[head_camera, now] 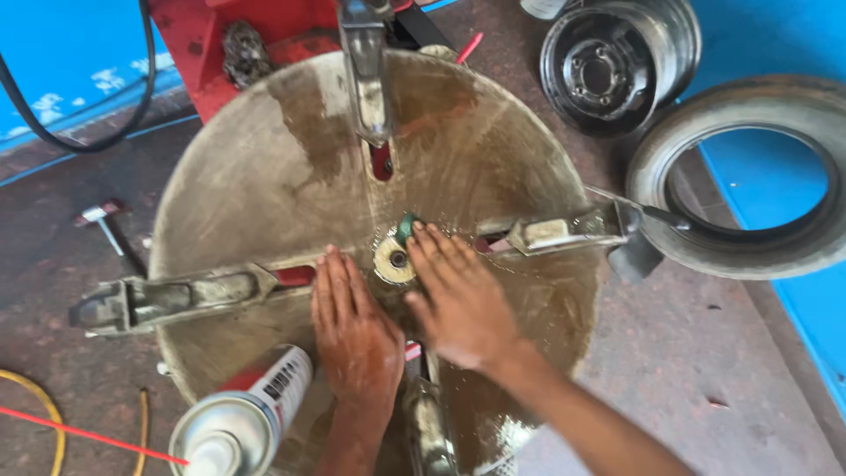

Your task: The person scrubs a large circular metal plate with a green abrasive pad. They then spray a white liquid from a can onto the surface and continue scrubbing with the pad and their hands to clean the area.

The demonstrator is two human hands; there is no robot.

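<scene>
Both hands lie flat on a round, dirty metal turntable (264,159) with several clamp jaws. My left hand (352,330) rests palm down just left of the centre hub (392,260), fingers together, holding nothing. My right hand (454,295) lies palm down right of the hub, its fingertips touching a small green piece (406,227) at the hub's top edge. A spray can (242,419) with a white cap and a thin red straw stands at the near left rim, beside my left wrist.
A clamp jaw (159,300) points left, another (564,231) points right, one (366,70) sits at the far side. A bare steel wheel rim (608,66) and a tyre (749,176) lie on the floor at right. A hammer (110,225) lies at left.
</scene>
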